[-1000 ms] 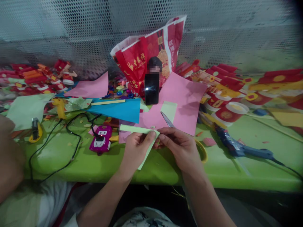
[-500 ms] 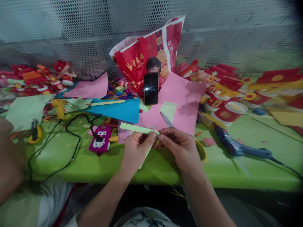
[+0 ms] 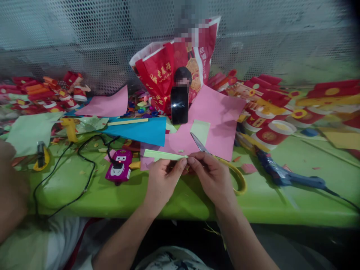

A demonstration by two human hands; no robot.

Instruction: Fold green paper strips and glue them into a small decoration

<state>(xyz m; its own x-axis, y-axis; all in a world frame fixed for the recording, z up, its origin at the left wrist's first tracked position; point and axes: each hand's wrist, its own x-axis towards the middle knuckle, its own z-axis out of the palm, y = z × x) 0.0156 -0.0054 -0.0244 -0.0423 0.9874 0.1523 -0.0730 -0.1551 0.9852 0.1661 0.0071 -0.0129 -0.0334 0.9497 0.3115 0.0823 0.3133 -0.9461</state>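
Pinched between thumb and fingers of my left hand (image 3: 163,180) is a narrow light green paper strip (image 3: 160,154), which points out to the left. The thumb and fingers of my right hand (image 3: 215,176) close on the strip's right end, and the two thumb tips almost meet there. The fingers below the paper are partly hidden. Scissors (image 3: 239,182) with yellow handles lie beside and partly behind my right hand, blades pointing to the back left. Pink paper (image 3: 222,123) and a pale green piece (image 3: 200,131) lie beyond my hands.
A dark phone (image 3: 179,105) stands before a red bag (image 3: 160,75). A purple power socket (image 3: 119,167) with a black cable, blue paper (image 3: 149,131) and a yellow cutter (image 3: 42,159) are on the left. To the right lie a glue gun (image 3: 287,174) and red paper cups (image 3: 271,135). Another person's arm (image 3: 12,191) is far left.
The green paper's end that hung down below my hands no longer shows; the paper now lies together as one strip. My right hand has shifted slightly, showing more of the scissors.
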